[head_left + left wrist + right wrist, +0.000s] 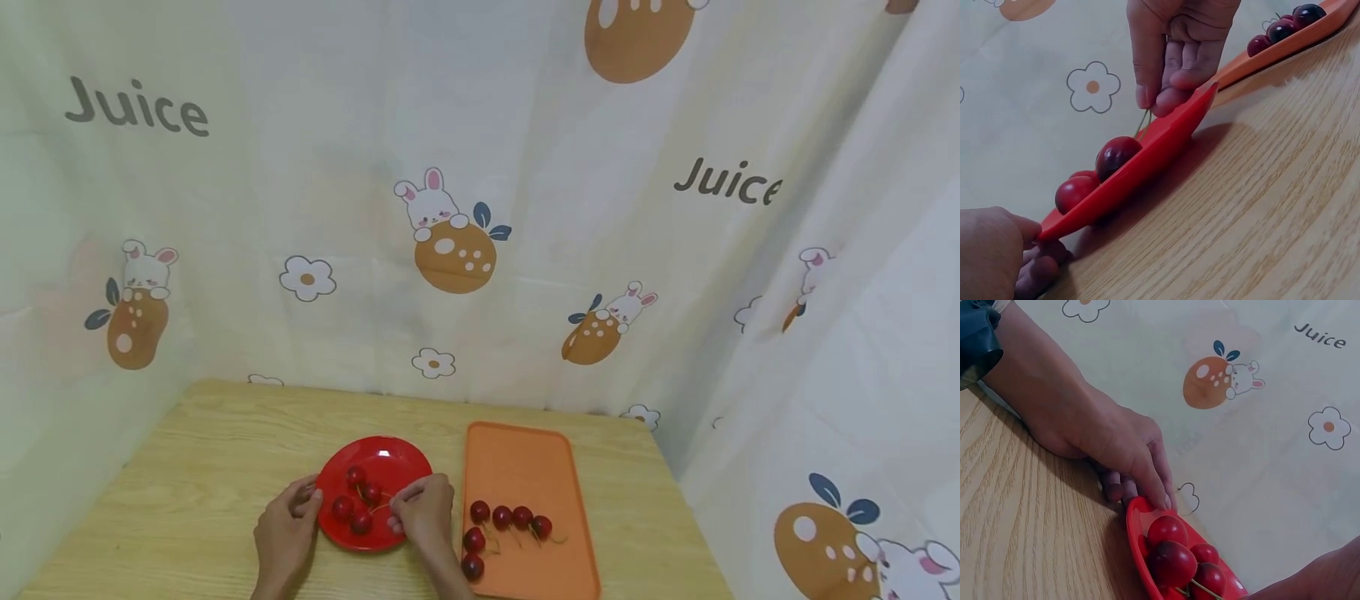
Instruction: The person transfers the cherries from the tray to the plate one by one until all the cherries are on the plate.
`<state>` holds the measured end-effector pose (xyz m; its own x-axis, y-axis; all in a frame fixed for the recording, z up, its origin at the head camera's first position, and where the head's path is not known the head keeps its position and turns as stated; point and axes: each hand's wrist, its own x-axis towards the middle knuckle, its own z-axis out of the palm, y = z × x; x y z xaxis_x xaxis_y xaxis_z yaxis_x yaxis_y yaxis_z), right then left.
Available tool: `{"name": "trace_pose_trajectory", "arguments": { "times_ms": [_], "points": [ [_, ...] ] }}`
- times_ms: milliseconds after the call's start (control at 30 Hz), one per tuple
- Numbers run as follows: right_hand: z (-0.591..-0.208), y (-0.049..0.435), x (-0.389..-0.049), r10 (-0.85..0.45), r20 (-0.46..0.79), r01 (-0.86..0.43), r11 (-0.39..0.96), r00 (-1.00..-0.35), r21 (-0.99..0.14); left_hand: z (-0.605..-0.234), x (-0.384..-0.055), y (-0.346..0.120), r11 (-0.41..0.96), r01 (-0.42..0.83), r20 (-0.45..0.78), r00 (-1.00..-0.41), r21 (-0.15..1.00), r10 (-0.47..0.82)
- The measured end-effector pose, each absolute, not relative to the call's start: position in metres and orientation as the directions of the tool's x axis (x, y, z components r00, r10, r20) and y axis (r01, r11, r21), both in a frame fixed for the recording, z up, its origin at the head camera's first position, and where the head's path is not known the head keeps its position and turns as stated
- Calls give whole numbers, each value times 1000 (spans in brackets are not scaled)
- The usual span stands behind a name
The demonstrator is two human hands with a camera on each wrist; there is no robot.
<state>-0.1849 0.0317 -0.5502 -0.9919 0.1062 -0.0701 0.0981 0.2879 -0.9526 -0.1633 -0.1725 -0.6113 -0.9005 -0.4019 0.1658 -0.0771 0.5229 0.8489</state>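
A red plate (403, 468) stands on the wooden table with several dark red cherries (361, 522) grouped on its left half. My left hand (287, 531) grips the plate's left rim, thumb on top and fingers curled beneath, as the left wrist view shows. Over the plate's right side, my right hand (427, 510) pinches a thin green cherry stem (1146, 120) between thumb and fingertips. The stem runs down to the cherries, which rest in the plate. In the right wrist view the right hand appears only partly, at the lower right edge.
Right of the plate lies an orange tray (519, 462). Several cherries with stems (502, 517) form a row and a column on it, meeting at a corner. A printed curtain (360, 217) hangs behind the wooden table (225, 442) and along both sides.
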Motion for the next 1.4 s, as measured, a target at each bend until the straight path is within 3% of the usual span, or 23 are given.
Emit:
{"name": "trace_pose_trajectory", "arguments": {
  "times_ms": [367,800,1200,1400],
  "points": [
    [-548,30,-186,71,-120,138,388,-990,-911,-608,-162,-173,518,-81,159,-902,852,-402],
    [-539,39,-184,18,-134,131,374,-991,-918,-611,-164,-175,514,-87,159,-896,853,-415],
    [-529,81,-187,12,-64,66,216,-998,-974,-612,-164,-174,531,-74,180,-894,844,-410],
    [-525,106,-185,38,-89,95,179,-995,-979,-612,-163,-174,536,-72,179,-899,841,-401]
  ]
}}
